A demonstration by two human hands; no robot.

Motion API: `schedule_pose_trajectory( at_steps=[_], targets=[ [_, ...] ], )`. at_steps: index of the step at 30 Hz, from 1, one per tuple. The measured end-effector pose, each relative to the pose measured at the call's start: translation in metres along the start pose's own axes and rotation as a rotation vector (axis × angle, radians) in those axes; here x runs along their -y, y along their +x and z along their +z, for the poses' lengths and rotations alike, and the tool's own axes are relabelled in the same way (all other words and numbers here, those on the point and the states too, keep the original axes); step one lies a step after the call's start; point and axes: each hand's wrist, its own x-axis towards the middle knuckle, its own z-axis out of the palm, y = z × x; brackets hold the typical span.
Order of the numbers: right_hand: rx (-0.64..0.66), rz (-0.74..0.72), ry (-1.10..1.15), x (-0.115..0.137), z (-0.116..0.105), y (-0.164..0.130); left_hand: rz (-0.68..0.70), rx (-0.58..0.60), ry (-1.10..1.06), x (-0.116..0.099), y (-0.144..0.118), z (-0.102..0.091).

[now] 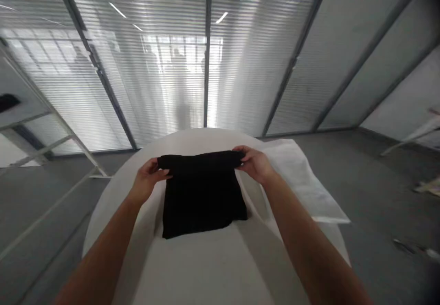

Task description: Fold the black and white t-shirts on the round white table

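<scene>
A black cloth garment point(204, 199), folded into a rough rectangle, lies on the round white table point(213, 268). Its far edge is doubled over into a thick band. My left hand point(147, 180) pinches the left end of that band, thumb on the near side. At the opposite end, my right hand point(255, 163) grips the band's right corner between thumb and fingers. The near edge of the cloth rests on the table and is slightly uneven. Whether it is a shirt or trousers I cannot tell.
A white translucent sheet or bag point(302, 177) lies at the table's right side and hangs over the edge. To the left stands a white metal frame point(65, 126). Behind the table is a glass partition with blinds point(240, 80). Blurred items lie on the grey floor point(371, 190) at right.
</scene>
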Motion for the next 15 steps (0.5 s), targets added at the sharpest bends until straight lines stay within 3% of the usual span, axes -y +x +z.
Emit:
schedule_pose_trajectory(
  at_steps=[9,15],
  targets=[
    [0.106,-0.095,-0.093,0.002,-0.006,-0.001,0.099,0.029,0.011,0.005,0.0,-0.004],
    [0.253,-0.05,-0.353,-0.003,-0.014,-0.002,0.039,0.311,0.235,-0.014,-0.005,-0.011]
  ],
)
